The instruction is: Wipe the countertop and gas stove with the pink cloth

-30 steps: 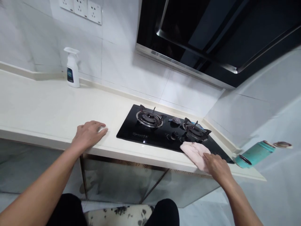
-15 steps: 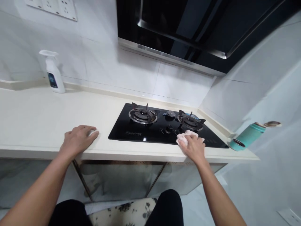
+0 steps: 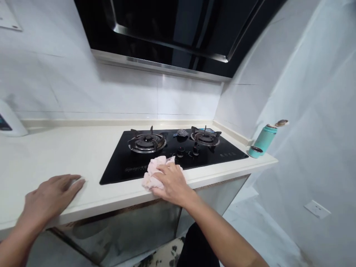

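My right hand [image 3: 172,181] is closed on a crumpled pale pink cloth [image 3: 155,172], pressed down at the front edge of the black gas stove [image 3: 133,159]. The cloth lies partly on the glass and partly on the cream countertop [image 3: 91,148]. On the counter left of the stove rests my left hand [image 3: 52,194], palm down, thumb apart from the fingers. Two burners, a left one [image 3: 147,142] and a right one [image 3: 205,137], carry dark pan supports. Between them lies a steel wool scrubber [image 3: 182,132], behind the control knobs [image 3: 181,151].
A white bottle [image 3: 11,120] stands at the far left, cut by the frame. A teal flask [image 3: 266,139] with its lid raised and a teal cup [image 3: 255,151] sit at the counter's right end. The black range hood [image 3: 167,33] hangs above the stove.
My right hand has slid the cloth leftward along the stove's front edge. The view has swung right, so the spray bottle is now partly out of frame. My left hand stays on the counter.
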Motion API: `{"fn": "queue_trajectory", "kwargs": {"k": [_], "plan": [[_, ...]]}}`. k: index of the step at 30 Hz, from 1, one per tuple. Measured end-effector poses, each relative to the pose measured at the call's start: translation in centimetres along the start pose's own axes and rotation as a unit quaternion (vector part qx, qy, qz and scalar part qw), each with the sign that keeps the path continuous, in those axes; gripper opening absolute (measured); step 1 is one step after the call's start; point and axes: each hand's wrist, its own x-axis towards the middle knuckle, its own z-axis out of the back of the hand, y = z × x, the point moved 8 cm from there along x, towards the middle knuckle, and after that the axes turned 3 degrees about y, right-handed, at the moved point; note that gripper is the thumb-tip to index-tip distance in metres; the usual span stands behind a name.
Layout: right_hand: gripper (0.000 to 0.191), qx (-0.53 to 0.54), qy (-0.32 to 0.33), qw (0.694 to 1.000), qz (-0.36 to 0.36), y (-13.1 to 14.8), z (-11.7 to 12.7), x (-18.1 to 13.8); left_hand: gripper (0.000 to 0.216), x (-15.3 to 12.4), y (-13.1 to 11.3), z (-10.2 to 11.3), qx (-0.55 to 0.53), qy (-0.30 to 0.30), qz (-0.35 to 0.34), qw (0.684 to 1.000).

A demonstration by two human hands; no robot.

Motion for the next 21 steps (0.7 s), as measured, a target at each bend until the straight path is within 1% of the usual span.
{"fn": "queue_trajectory", "kwargs": {"k": [1,3,6,9,11,14,15,17,19,21], "plan": [[0.036,-0.002,-0.004,1.0,-0.011,-0.9,0.2,-0.6,0.057,0.3,0.2,-0.2,0.002,-0.002,-0.002,1.0],[0.035,-0.012,-0.015,0.999,-0.048,-4.0,0.8,-2.5,0.056,0.6,0.6,-0.3,-0.004,-0.008,-0.004,1.0],[0.033,-0.054,-0.05,0.989,-0.131,-10.8,2.4,-6.5,0.057,0.7,0.9,-0.3,-0.016,-0.011,0.002,1.0],[0.033,-0.106,-0.079,0.97,-0.205,-17.9,4.7,-10.7,0.059,0.8,1.1,-0.4,-0.015,-0.005,0.013,1.0],[0.034,-0.133,-0.084,0.953,-0.259,-22.4,6.4,-13.3,0.059,0.9,1.2,-0.3,-0.015,-0.006,0.016,1.0],[0.033,-0.166,-0.09,0.923,-0.335,-27.6,8.7,-15.9,0.057,0.9,1.1,-0.4,-0.022,-0.009,0.016,1.0],[0.031,-0.171,-0.095,0.917,-0.349,-28.7,9.3,-16.2,0.056,0.9,1.1,-0.4,-0.026,-0.01,0.017,0.999],[0.032,-0.172,-0.109,0.913,-0.354,-30.0,9.8,-15.7,0.054,0.8,1.1,-0.3,-0.037,-0.015,0.015,0.999],[0.036,-0.167,-0.12,0.914,-0.349,-30.2,9.4,-14.3,0.053,0.8,1.1,-0.2,-0.048,-0.027,0.006,0.998],[0.037,-0.157,-0.118,0.922,-0.333,-29.4,8.3,-12.3,0.052,0.9,1.5,-0.1,-0.067,-0.043,-0.002,0.997]]}}
